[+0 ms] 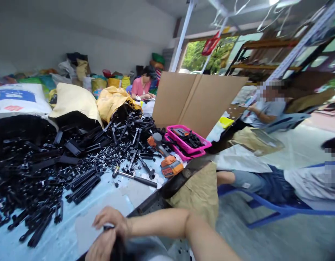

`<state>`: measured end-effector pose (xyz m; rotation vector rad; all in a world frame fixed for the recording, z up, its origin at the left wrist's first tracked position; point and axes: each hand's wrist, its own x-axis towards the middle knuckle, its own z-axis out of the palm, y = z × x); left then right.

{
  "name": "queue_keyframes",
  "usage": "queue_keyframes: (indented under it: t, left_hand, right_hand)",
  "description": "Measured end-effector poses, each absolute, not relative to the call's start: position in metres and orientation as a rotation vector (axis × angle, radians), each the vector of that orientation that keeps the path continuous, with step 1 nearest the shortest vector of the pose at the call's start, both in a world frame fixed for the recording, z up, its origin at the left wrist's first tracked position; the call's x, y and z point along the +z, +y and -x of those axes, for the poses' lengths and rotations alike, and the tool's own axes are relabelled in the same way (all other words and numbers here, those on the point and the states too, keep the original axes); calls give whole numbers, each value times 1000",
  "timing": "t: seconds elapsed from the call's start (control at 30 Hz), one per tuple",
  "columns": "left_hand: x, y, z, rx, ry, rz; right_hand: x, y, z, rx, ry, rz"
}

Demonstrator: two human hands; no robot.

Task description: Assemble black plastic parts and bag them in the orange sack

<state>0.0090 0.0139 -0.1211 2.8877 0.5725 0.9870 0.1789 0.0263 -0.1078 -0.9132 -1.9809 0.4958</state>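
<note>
My right hand [110, 220] reaches in from the right at the bottom of the view, its fingers curled down over my left hand. My left hand [101, 248] sits just below it, closed around something dark [117, 249] that I cannot make out. Both hands hover over the near edge of a light blue table [74, 214]. A big heap of black plastic parts [42, 170] covers the table's left and middle, the closest pieces a short way left of my hands.
A hammer [134, 177] and an orange cordless drill [167, 164] lie mid-table, beside stacked pink baskets [187, 142] and an upright cardboard sheet [196, 98]. Yellow and white sacks [72, 99] are behind the heap. A person on a blue chair [276, 208] sits to the right; two others work farther back.
</note>
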Motion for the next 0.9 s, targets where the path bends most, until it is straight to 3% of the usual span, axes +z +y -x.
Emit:
queue_keyframes:
  t: [0.07, 0.2, 0.33, 0.53, 0.77, 0.9]
  left_hand:
    - [-125, 43, -13, 1179, 622, -2937]
    - [-121, 95, -20, 711, 1001, -3127]
    - [-114, 131, -22, 585, 1029, -3159]
    - [-102, 162, -22, 372, 853, -3139]
    - [-73, 150, -20, 586, 1070, -2978]
    - [-65, 184, 8, 661, 1300, -2791]
  right_hand:
    - [-105, 45, -203, 329, -2145, 1241]
    - [-107, 75, -240, -57, -2274, 1851]
    - [-107, 93, -255, 10, -2545, 1702]
    - [-57, 191, -293, -215, -2172, 1798]
    - [-25, 359, -280, -339, -2393, 1750]
    - [-12, 390, -278, -276, -2520, 1685]
